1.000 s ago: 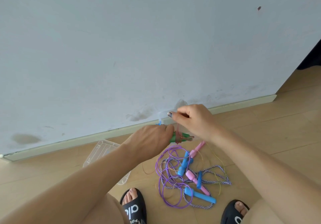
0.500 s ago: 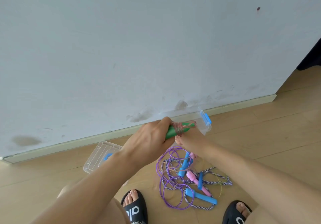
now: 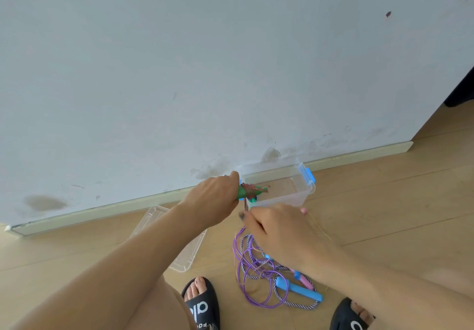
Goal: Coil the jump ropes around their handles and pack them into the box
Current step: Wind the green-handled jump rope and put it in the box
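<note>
The left hand (image 3: 213, 199) grips the green plastic handles (image 3: 250, 191) — long axis pointing right toward the clear plastic box (image 3: 302, 196) — while the right hand (image 3: 279, 229) just below pinches the thin reddish rope (image 3: 245, 204).

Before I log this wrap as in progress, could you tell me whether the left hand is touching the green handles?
Touching. The head view shows the left hand with its fingers curled round the green handles, whose rope-wrapped end sticks out past them.

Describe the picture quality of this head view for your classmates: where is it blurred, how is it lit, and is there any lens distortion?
Head view: soft, even daylight with no hard shadows or glare; the skirting board bows, showing wide-angle distortion; the coiled rope on the green handles in the left hand is smeared by motion; the right hand looks slightly soft; the clear box and its lid are faint against floor and wall.
</note>
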